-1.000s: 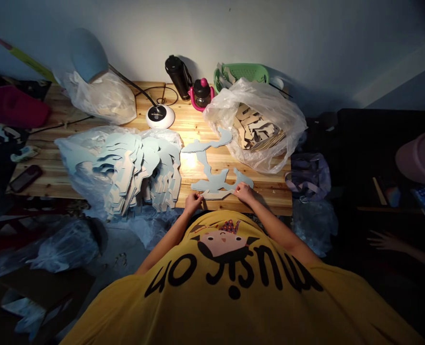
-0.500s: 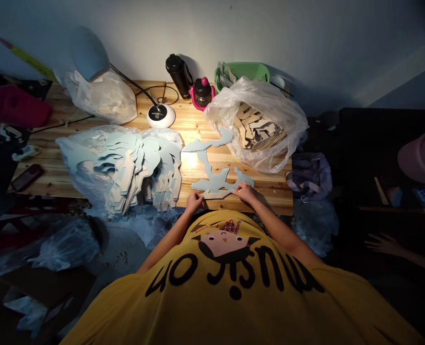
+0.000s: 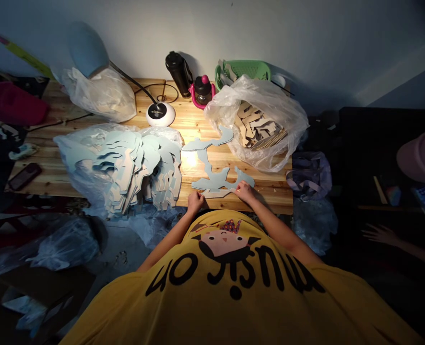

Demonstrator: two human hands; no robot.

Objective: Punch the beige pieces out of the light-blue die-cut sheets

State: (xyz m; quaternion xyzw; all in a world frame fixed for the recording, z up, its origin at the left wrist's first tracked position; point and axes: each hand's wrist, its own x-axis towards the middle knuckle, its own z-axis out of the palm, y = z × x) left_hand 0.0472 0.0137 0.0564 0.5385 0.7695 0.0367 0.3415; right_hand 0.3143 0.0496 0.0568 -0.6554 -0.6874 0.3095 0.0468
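Observation:
At the near edge of the wooden table, my left hand [image 3: 195,203] is closed in a pinch at the left end of a pale, wavy-edged cardboard cut-out [image 3: 218,193]. The fingers of my right hand [image 3: 245,191] are closed on its right part. Just beyond, touching or overlapping it, lies a light-blue cardboard cut-out [image 3: 214,181]; whether the two are joined I cannot tell. Farther back is another light-blue cut-out [image 3: 207,143]. Left of my hands, a big pile of blue and white cut-outs [image 3: 140,163] fans out over a plastic bag.
A clear bag of cardboard scraps [image 3: 259,127] sits at the right, before a green basket [image 3: 253,70]. A lamp [image 3: 161,115], a black flask [image 3: 178,74] and a pink-handled bottle [image 3: 203,91] stand behind. Another person's hand [image 3: 381,235] shows at far right. A phone [image 3: 25,176] lies left.
My left hand has turned slightly and shifted a little to the right at the cut-out's end. My right hand stays nearly still. The other person's hand has moved slightly left and up.

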